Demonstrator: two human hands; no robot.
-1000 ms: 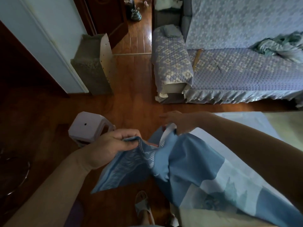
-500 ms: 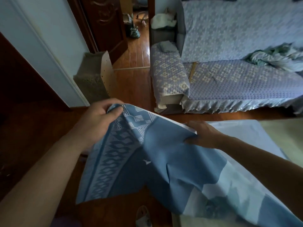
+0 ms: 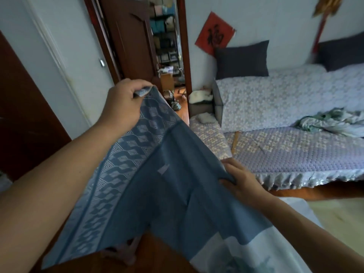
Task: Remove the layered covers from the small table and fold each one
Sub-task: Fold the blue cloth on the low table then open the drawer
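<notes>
A blue cover (image 3: 169, 194) with a pale patterned border hangs lifted between my two hands and fills the middle of the view. My left hand (image 3: 124, 103) grips its corner, held high near the doorway. My right hand (image 3: 240, 182) pinches the cover's far edge, lower and to the right. The cover's lower end turns pale with a faint print and trails down at the bottom right. The small table (image 3: 338, 215) shows only as a yellowish surface at the right edge, with a pale layer (image 3: 295, 205) beside it.
A sofa (image 3: 295, 150) with a purple quilted spread stands to the right, a crumpled green cloth (image 3: 331, 121) on its seat. An open dark wooden door (image 3: 130, 46) leads to a hallway ahead. A pink stool (image 3: 122, 253) peeks out under the cover.
My left hand has risen with the cover's corner, from waist height to well above the floor. My right hand has shifted its hold along the edge. The view has tilted up.
</notes>
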